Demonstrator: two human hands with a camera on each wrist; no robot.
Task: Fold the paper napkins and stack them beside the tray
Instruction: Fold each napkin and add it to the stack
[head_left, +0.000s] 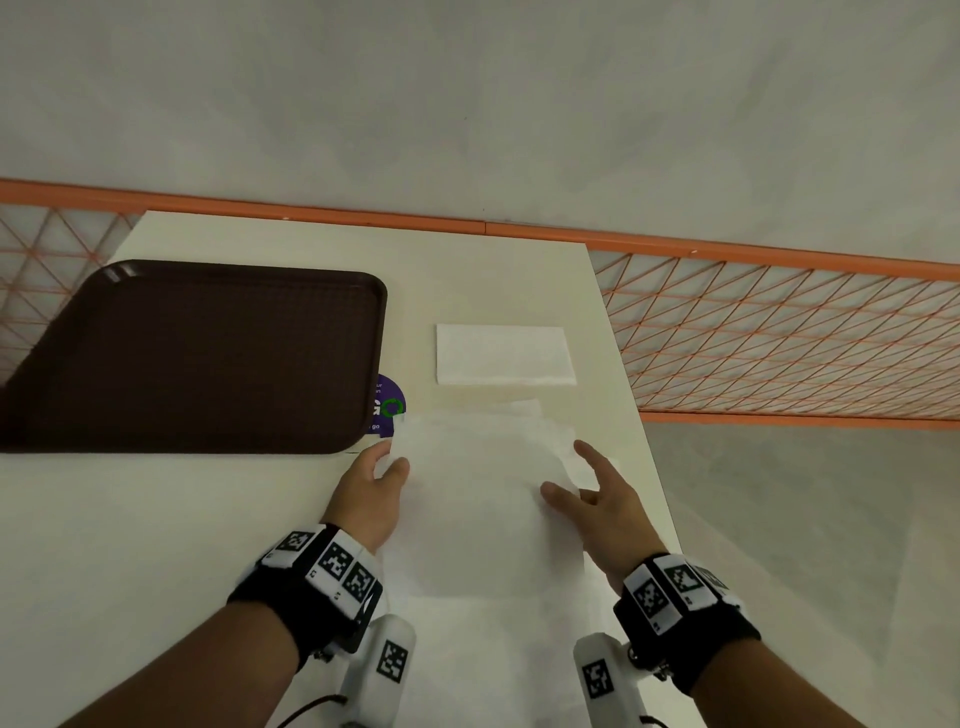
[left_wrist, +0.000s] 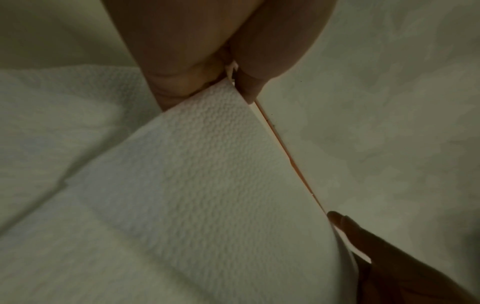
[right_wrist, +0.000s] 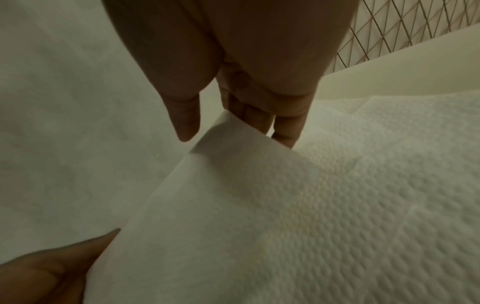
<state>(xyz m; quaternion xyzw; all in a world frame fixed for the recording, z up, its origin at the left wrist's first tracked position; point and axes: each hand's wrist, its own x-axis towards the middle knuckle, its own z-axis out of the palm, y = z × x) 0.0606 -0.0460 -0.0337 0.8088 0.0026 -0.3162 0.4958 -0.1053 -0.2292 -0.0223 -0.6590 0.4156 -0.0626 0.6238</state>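
Both forearms are bare, with no sleeves reaching the wrists. Each wrist wears a broad black band (head_left: 291, 597) ringed with white blocks printed with black-and-white square markers, and the right band (head_left: 685, 603) looks the same. Under each wrist hangs a white housing (head_left: 384, 660) bearing one more square marker, and a thin black cable (head_left: 311, 709) trails from the left one.

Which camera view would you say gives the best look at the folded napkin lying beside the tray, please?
The head view: the folded napkin lies flat and whole on the table, right of the brown tray. Both wrist views are filled by the open napkin being held; a napkin edge behind it cannot be identified.
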